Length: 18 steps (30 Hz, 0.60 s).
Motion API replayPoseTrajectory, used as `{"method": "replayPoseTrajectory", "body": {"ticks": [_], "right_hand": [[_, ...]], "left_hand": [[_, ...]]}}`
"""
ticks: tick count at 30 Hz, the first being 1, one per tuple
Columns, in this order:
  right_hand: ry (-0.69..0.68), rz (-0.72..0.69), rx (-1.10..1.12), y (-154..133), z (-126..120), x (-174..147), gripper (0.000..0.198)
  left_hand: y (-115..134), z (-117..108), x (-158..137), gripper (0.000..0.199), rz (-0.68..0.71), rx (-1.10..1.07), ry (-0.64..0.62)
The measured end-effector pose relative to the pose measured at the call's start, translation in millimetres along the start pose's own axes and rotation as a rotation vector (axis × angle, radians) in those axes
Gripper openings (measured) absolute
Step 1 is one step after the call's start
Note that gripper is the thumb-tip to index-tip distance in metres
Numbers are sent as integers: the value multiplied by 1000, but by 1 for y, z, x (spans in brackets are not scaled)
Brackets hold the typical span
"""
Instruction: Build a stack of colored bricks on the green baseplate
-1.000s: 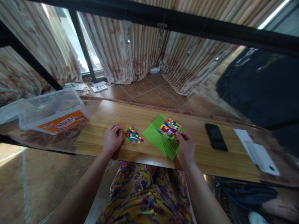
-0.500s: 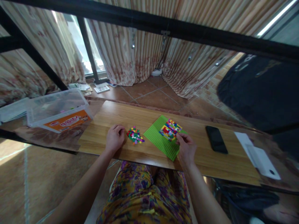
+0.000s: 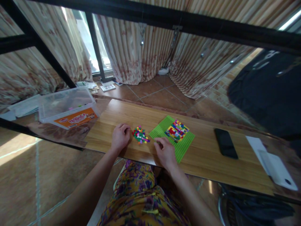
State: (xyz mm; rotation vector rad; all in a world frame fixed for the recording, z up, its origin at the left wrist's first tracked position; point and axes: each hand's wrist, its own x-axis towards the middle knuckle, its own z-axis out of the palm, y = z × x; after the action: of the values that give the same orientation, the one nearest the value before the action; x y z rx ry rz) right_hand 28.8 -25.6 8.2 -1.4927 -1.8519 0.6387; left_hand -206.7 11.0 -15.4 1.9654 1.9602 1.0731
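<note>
My left hand (image 3: 120,137) rests on the wooden tabletop, fingers curled, just left of a small pile of colourful toy bricks (image 3: 140,135). Whether anything lies inside its fingers is hidden. My right hand (image 3: 166,152) hovers at the near left side of a green baseplate (image 3: 184,147), covering part of it. Its fingers are loosely bent, with a gap between thumb and forefinger, pointing toward the pile; I see no brick in them. On the baseplate sits a dense mosaic of bricks (image 3: 177,131) in red, yellow, blue, white and other colours.
A black phone (image 3: 225,143) lies on the wooden board (image 3: 199,163) to the right, with white flat pieces (image 3: 277,171) beyond it. A clear plastic bin (image 3: 68,103) with an orange label stands at the left. A dark metal bar (image 3: 155,17) crosses above.
My right hand has moved left and nearer, off the mosaic's edge toward the loose bricks. My left hand stays by the pile. The whole view has shifted slightly.
</note>
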Motion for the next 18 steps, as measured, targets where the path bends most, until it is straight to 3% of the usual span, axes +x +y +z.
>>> {"method": "replayPoseTrajectory", "body": {"ticks": [5, 10, 14, 18], "right_hand": [[-138, -20, -195, -11, 13, 7, 21], [-157, 18, -268, -16, 16, 9, 22], [-113, 23, -171, -12, 16, 8, 22], [0, 108, 84, -3, 9, 3, 19]], "left_hand": [[0, 0, 0, 18, 3, -9, 9], [-1, 1, -1, 19, 3, -10, 9], [0, 1, 0, 19, 8, -11, 10], [0, 0, 0, 19, 4, -14, 6]]}}
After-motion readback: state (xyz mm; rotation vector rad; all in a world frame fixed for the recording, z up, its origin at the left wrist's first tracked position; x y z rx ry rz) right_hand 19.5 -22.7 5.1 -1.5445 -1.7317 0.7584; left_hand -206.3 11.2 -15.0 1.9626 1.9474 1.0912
